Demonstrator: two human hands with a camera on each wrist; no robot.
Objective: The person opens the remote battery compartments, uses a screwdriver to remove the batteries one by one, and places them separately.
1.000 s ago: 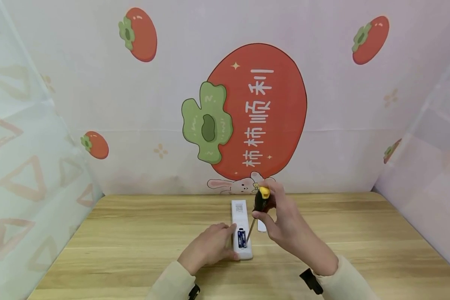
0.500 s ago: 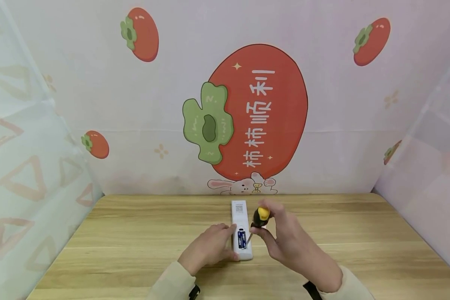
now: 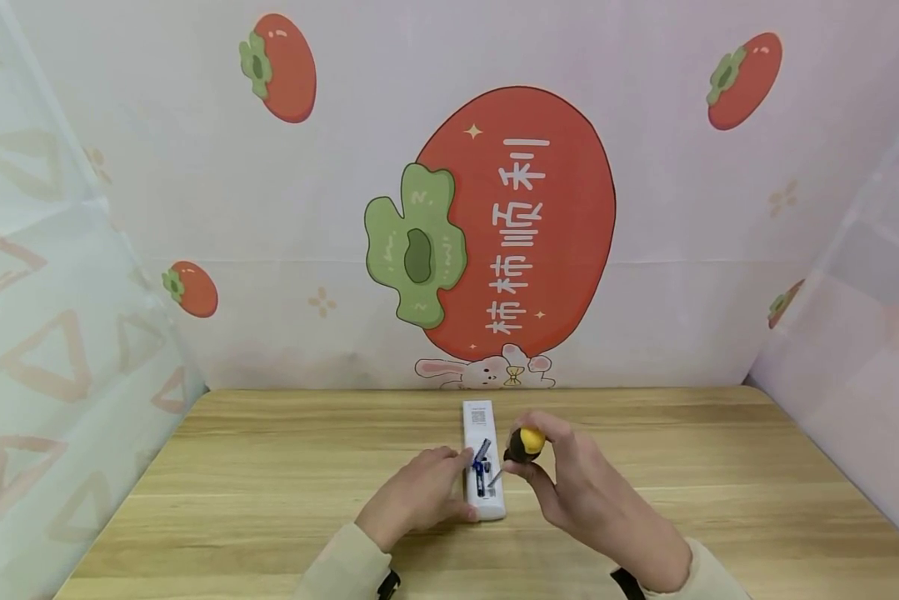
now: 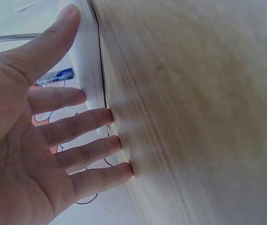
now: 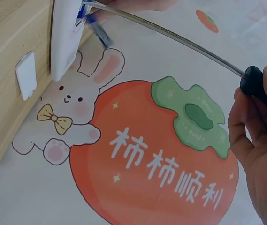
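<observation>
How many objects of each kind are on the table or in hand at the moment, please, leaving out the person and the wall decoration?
Remote control: 1
Batteries: 2 (tilted battery; battery in the compartment)
Screwdriver: 1
Small white cover: 1
Total: 5

A wood-grained table (image 3: 284,467) met a pale backdrop (image 3: 344,108) printed with a large red persimmon (image 3: 569,233), which bore a green leafy cap (image 3: 385,242) and white characters (image 3: 524,218). A white rabbit (image 3: 479,372) with a yellow bow (image 3: 514,377) peeked out beneath it. Smaller persimmons (image 3: 292,71) dotted the backdrop, and pinkish triangles (image 3: 80,362) marked the left side panel (image 3: 119,433).
</observation>
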